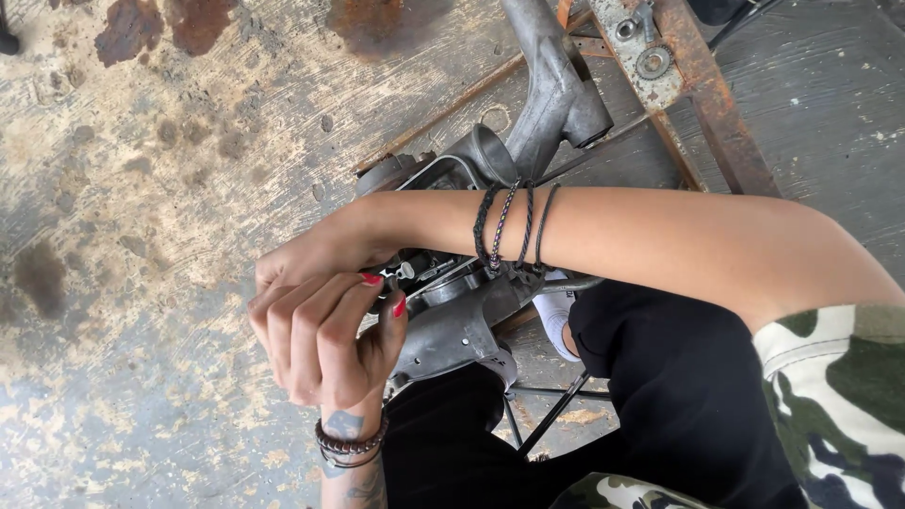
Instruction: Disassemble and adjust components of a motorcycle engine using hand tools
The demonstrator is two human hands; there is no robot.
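Grey metal housing point(467, 325), long axis toward upper right, both hands point(325, 330) curled at its lower-left end, grip unclear.

Red polish is seen on the nails of the left hand point(316, 339). A dark beaded bracelet point(351, 444) and thin dark bands are worn on the left wrist. A bluish tattoo point(345, 424) is seen just above the bracelet, more ink below it on the forearm. Several thin braided cords point(509, 231), black and one purple-white, are worn on the wrist behind the right hand point(316, 250). A camouflage sleeve point(834, 396), in green, white and dark patches, is seen at the right upper arm. Black trousers point(679, 396) are worn. A white shoe point(556, 316) is partly seen.
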